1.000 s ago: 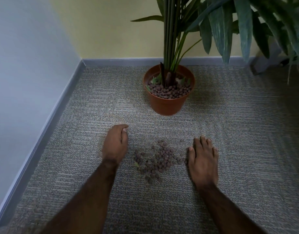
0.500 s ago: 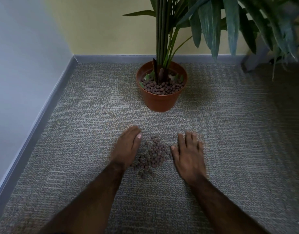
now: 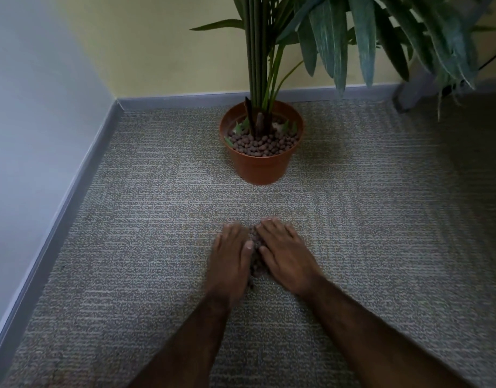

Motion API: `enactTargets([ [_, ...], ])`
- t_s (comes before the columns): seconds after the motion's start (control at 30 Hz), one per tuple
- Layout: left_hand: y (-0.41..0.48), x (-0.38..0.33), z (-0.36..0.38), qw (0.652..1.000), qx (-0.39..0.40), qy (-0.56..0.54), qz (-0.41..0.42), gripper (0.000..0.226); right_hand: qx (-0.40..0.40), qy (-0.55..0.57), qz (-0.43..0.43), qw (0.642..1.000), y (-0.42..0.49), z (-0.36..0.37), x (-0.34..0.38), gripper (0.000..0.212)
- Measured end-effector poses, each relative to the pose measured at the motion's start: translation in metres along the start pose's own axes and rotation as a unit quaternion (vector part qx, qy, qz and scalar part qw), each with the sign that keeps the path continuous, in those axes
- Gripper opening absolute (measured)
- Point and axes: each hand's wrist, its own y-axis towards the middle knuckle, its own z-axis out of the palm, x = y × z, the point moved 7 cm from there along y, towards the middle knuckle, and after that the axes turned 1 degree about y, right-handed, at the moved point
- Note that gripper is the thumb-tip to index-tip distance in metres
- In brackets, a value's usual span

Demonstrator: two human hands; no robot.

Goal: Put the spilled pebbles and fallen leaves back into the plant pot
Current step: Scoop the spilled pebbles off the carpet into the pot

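Note:
On the carpet, the spilled pebbles [image 3: 256,268] are squeezed into a narrow brown heap between my two hands. My left hand [image 3: 230,259] lies cupped against the heap's left side, fingers together. Pressed against its right side is my right hand [image 3: 286,254], whose fingertips nearly touch the left hand's. Most of the heap is hidden under the hands. Farther off stands the terracotta plant pot [image 3: 259,170], upright, filled with brown pebbles [image 3: 265,143] and a few small green leaf pieces [image 3: 241,126] around the stems. I see no loose leaf on the carpet.
The pot stands near the room's corner, with a grey skirting board [image 3: 81,175] along the left wall and the back wall. Long green plant leaves [image 3: 339,43] hang over the upper right. A dark object [image 3: 415,88] stands at the back right.
Both hands have swept inward across the carpet, pushing the scattered pebbles into a tight heap between them. The view has shifted closer and lower.

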Motion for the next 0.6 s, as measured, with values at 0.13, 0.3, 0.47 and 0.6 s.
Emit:
enactTargets([
  [0.13, -0.027, 0.007, -0.023, 0.991, -0.120, -0.041, -0.032, 0.059, -0.090, 0.072, 0.019, 0.993, -0.024, -0.018, -0.014, 0.061],
  [0.3, -0.072, 0.019, -0.010, 0.979, -0.062, 0.164, -0.103, 0.090, 0.030, -0.031, -0.035, 0.998, -0.040, -0.008, -0.036, 0.092],
  [0.47, -0.075, 0.008, 0.008, 0.973, -0.012, 0.221, -0.067, 0.106, 0.072, -0.079, -0.117, 0.987, -0.029, 0.002, -0.020, 0.111],
  [0.6, -0.054, 0.003, 0.009, 0.978, 0.004, 0.199, -0.055, 0.093, 0.059, -0.074, -0.104, 0.990, -0.018, 0.005, -0.013, 0.096],
])
